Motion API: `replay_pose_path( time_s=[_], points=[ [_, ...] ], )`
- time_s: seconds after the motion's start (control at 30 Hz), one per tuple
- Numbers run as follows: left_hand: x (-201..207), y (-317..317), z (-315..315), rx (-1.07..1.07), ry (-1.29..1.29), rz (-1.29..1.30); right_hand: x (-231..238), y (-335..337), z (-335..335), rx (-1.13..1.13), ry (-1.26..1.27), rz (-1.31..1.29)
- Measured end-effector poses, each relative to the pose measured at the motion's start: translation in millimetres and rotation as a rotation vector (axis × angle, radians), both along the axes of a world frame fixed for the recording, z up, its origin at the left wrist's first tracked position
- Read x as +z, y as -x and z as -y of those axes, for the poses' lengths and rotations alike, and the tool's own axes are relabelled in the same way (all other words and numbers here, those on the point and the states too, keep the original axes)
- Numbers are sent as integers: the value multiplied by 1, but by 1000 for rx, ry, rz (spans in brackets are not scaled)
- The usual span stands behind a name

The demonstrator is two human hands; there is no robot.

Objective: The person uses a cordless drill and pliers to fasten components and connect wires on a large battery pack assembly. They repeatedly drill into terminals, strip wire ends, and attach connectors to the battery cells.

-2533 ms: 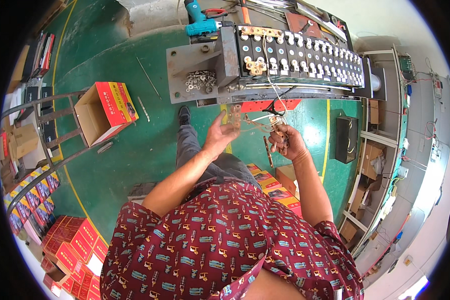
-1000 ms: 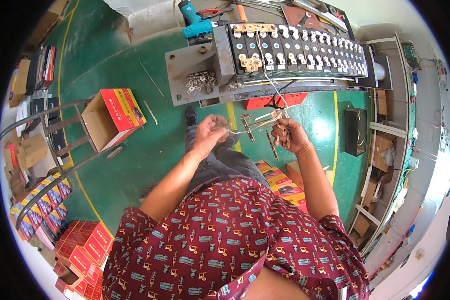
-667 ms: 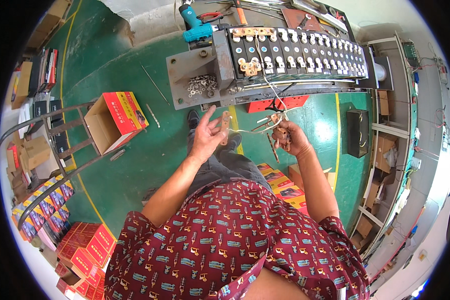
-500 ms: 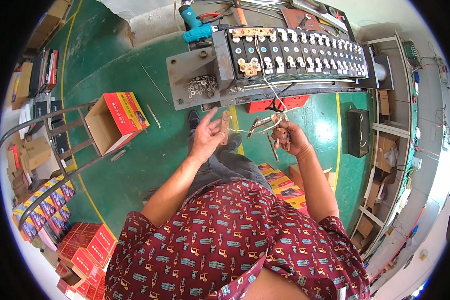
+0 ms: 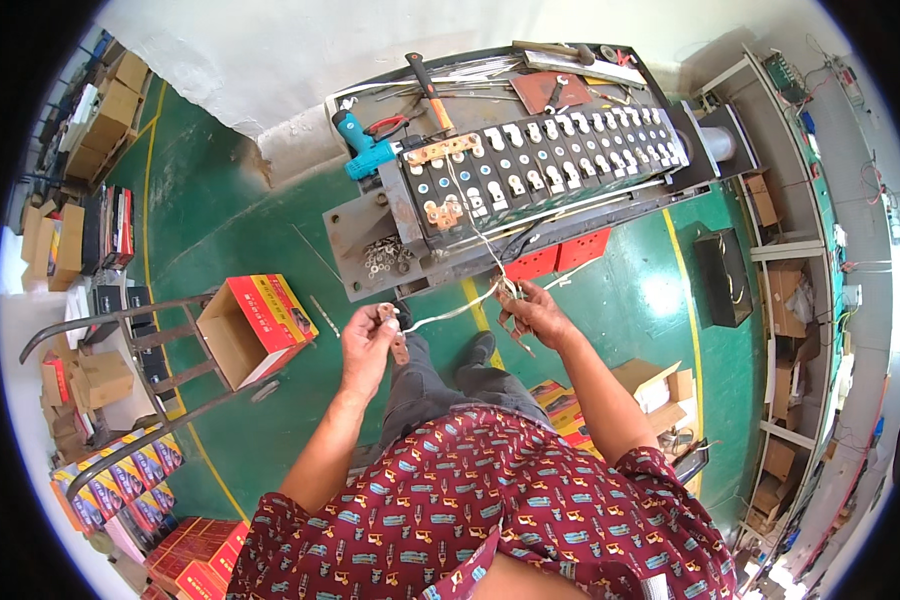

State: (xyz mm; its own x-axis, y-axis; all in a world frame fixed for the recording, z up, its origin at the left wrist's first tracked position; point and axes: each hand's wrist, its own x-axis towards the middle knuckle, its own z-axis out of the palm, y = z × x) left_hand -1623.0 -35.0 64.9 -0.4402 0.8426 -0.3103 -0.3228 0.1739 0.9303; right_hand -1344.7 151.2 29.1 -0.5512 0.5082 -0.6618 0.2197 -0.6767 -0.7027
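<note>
My left hand [image 5: 363, 352] is closed in a pinch on a flat copper strip [image 5: 400, 349] with holes. From near the strip a whitish wire [image 5: 448, 316] runs across to my right hand [image 5: 540, 316]. That hand is closed round a cluster of small copper connector strips [image 5: 510, 293]; how many is hidden by the fingers. More wire leads from there up to the battery bank [image 5: 530, 165], a row of black cells with white-capped terminals. Copper connector plates [image 5: 443, 150] lie across terminals at its left end, and another copper piece [image 5: 444, 212] sits below them.
Loose nuts and washers [image 5: 382, 255] lie on a grey metal plate [image 5: 342, 235] left of the bank. A teal power drill [image 5: 363, 147] and a hammer [image 5: 430, 92] rest behind it. An open carton [image 5: 255, 335] sits on a trolley [image 5: 160, 350] at left. Shelving [image 5: 785, 250] lines the right.
My left hand has moved left, away from the right hand, and its fingers have closed more on the copper strip. The wire between my hands is straighter. The whole view has shifted and tilted.
</note>
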Motion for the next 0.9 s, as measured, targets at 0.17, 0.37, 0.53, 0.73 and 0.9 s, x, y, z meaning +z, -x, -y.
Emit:
replay_pose_path(
  time_s=[0.17,0.37,0.53,0.73,0.9],
  points=[
    [41,9,-9,7,-9,-24,-6,-7,5,-35,-92,-30],
    [75,-6,-33,8,-81,-97,-21,-4,16,30,-435,106],
    [84,-15,-41,-8,-71,-142,-34,-6,22,-56,-422,79],
    [85,-23,-54,15,-56,-191,-38,-5,35,-208,-379,15],
    [83,-38,-61,54,-74,-203,-35,-9,36,-305,-219,12]
  ],
)
